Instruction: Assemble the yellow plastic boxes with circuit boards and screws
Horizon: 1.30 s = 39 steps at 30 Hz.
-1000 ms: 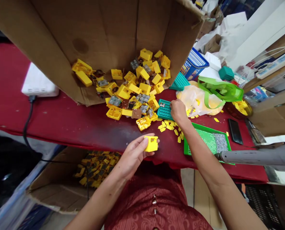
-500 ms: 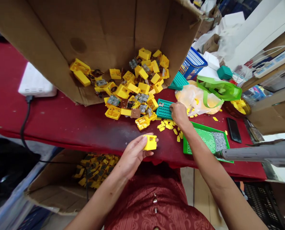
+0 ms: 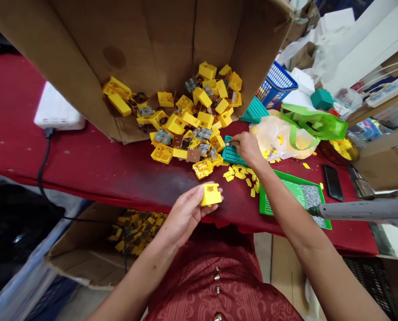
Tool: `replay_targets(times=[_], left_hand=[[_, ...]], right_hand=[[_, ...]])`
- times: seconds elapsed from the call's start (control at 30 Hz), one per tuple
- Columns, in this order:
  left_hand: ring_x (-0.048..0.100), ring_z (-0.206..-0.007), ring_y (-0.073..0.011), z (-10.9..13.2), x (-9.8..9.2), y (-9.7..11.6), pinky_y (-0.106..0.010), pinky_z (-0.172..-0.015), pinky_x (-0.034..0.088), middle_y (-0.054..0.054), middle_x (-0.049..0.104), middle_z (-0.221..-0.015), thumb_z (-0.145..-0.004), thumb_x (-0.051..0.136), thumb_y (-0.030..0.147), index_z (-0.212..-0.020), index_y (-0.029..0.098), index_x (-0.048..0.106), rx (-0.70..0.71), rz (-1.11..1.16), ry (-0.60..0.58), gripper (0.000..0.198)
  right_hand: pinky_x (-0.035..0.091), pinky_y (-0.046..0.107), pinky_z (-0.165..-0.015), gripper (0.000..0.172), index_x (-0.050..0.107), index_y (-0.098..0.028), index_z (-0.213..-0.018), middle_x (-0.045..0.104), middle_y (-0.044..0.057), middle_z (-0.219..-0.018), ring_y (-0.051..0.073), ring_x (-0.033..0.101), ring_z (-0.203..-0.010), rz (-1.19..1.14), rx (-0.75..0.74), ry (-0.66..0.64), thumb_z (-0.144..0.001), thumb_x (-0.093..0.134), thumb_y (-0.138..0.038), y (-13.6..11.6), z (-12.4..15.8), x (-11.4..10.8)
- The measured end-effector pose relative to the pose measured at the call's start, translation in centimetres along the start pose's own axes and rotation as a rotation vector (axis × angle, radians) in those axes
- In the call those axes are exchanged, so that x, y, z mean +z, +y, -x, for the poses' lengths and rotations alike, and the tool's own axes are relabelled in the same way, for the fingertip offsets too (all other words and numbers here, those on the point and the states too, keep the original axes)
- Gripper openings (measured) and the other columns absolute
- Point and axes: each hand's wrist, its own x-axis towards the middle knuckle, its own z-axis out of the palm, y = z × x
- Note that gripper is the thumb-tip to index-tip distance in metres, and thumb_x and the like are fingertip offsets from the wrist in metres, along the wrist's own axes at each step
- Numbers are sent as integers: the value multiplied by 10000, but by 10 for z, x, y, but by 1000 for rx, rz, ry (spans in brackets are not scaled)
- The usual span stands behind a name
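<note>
My left hand (image 3: 188,213) is closed on a yellow plastic housing (image 3: 210,195), held over the near edge of the red table (image 3: 95,167). My right hand (image 3: 248,149) reaches forward and pinches at small round metal pieces on a teal grid tray (image 3: 230,154). What the fingertips hold is too small to make out. Beside the tray lies a heap of yellow housings and grey circuit parts (image 3: 188,129) that spills from a tipped cardboard box (image 3: 145,49). Small yellow chips (image 3: 240,174) are scattered under my right wrist.
A green mesh tray (image 3: 294,196) sits right of my right forearm, with a grey tool handle (image 3: 362,209) over it. Behind are a plastic bag (image 3: 279,140), green bag (image 3: 314,122), blue basket (image 3: 275,84), black phone (image 3: 332,182). A white adapter (image 3: 56,111) lies left. A box of parts (image 3: 135,227) sits below the table.
My right hand has slid a little left across the teal tray and now pinches at its upper left corner. My left hand keeps the yellow housing almost still.
</note>
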Motion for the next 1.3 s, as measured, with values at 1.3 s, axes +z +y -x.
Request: replay_targets(times=[1.3], left_hand=[[722,-900,-184,-6,-1,-8,-267,-750,615,-103,769,-1067,-821,772,305,-1110,143,756,33,-47,44,332]], right_hand=[[563,229,-615,189,739,-180,-983,728,5,-794,79,648,-639,-1239,232,-186,-831,654,-252,-54,142,-15]])
